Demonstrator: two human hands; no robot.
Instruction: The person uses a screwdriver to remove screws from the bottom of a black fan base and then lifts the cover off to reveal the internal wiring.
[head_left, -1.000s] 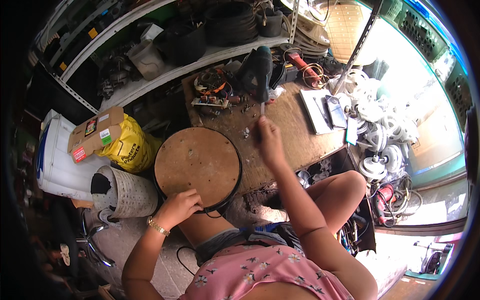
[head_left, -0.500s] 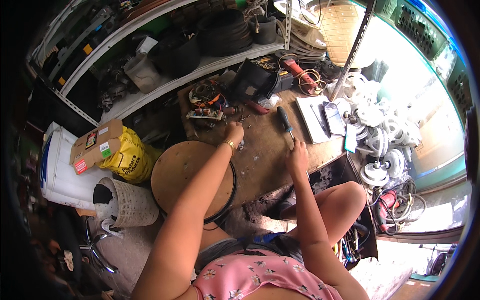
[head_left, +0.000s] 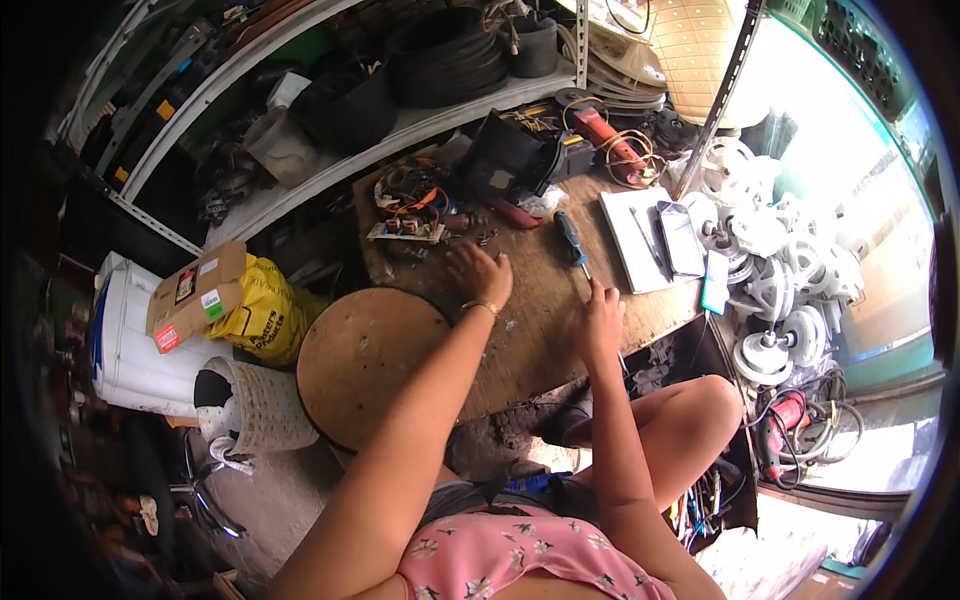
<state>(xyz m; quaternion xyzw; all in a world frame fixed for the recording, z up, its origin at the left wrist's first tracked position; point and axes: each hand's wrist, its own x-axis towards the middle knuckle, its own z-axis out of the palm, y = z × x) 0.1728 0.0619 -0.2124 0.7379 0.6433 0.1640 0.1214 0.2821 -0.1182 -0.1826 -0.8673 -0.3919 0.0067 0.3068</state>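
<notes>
My left hand [head_left: 482, 274], with a bracelet at the wrist, is over the wooden table with its fingers apart. Just beyond its fingertips lie several small metal parts [head_left: 487, 238] and a circuit board [head_left: 408, 231] with wires. My right hand [head_left: 600, 325] rests low on the table, fingers curled and the index finger pointing forward. Its fingertip is at the shaft end of a screwdriver [head_left: 569, 240] with a dark blue handle, lying on the table. A thin rod shows below this hand; what the fingers hold is hidden.
A round wooden board [head_left: 370, 350] covers the left front. To the right are a white pad [head_left: 625, 235], a phone [head_left: 681, 238] and a pile of white plastic wheels [head_left: 790, 260]. A red angle grinder [head_left: 612, 138] and a black housing [head_left: 508, 160] stand at the back.
My left hand has spread its fingers and shifted slightly right, away from the small parts. My right hand has moved slightly nearer to me. The whole view has shifted a little.
</notes>
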